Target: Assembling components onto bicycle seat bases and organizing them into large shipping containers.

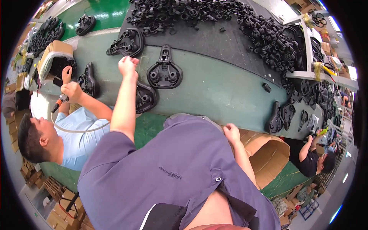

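My left hand [128,67] reaches forward over the bench with its fingers curled closed. It is at the near edge of a black bicycle saddle base [128,43]; what its fingers pinch, if anything, is hidden. Just right of it, another saddle base [165,71] lies with its nose pointing away from me and two round sockets showing. A third saddle base [145,98] is partly hidden behind my left forearm. My right hand [232,133] is at the bench's front edge, fingers bent inward, and their inside does not show.
Black rings [184,13] and ribbed springs [274,44] are heaped on a dark mat. A single spring [266,87] and several saddle parts [275,119] lie to the right. An open cardboard box [270,163] stands below my right arm. At left, a co-worker [82,122] holds a hose-fed tool.
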Tool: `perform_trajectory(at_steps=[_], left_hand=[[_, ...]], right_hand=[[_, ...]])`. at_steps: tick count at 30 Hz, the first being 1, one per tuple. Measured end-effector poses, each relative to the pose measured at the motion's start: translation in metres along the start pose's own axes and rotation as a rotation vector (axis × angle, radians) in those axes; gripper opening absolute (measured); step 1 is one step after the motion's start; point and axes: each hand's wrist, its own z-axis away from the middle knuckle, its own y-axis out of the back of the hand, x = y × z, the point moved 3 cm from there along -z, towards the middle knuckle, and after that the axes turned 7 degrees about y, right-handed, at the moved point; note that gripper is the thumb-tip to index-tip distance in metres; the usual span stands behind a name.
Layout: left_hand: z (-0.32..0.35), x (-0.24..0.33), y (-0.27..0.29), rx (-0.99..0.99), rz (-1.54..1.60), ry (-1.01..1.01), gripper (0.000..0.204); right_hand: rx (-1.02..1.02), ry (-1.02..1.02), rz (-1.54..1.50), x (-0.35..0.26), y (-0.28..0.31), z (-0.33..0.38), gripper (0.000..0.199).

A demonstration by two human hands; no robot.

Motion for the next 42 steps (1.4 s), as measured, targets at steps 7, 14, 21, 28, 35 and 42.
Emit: perform_trajectory(at_steps=[7, 14, 21, 28, 35, 42], left_hand=[[0.256, -0.064, 0.076, -0.089, -0.19, 0.159, 0.015], [0.206, -0.156, 0.139, 0.105, 0.265, 0.586, 0.04], [0.131, -0.14, 0.132, 0.464, 0.158, 0.46, 0.024], [0.02, -0.114, 0.201, 0.484, 0.043, 0.379, 0.02], [0.074, -0.122, 0.133, 0.53, -0.297, 0.187, 0.025], [0.249, -0.194, -0.053, -0.255, -0.763, -0.119, 0.029]], right_hand=[[-0.105, 0.441, -0.164, -0.186, -0.022, -0.116, 0.055], [-0.3, 0.449, -0.168, -0.341, -0.077, -0.152, 0.096], [-0.4, 0.215, -0.106, -0.395, -0.115, -0.155, 0.088], [-0.37, 0.62, -0.084, -0.4, -0.149, -0.149, 0.061], [-0.101, 0.689, -0.041, -0.197, -0.027, -0.137, 0.051], [0.68, -0.033, -0.522, 0.133, 0.152, -0.093, 0.04]])
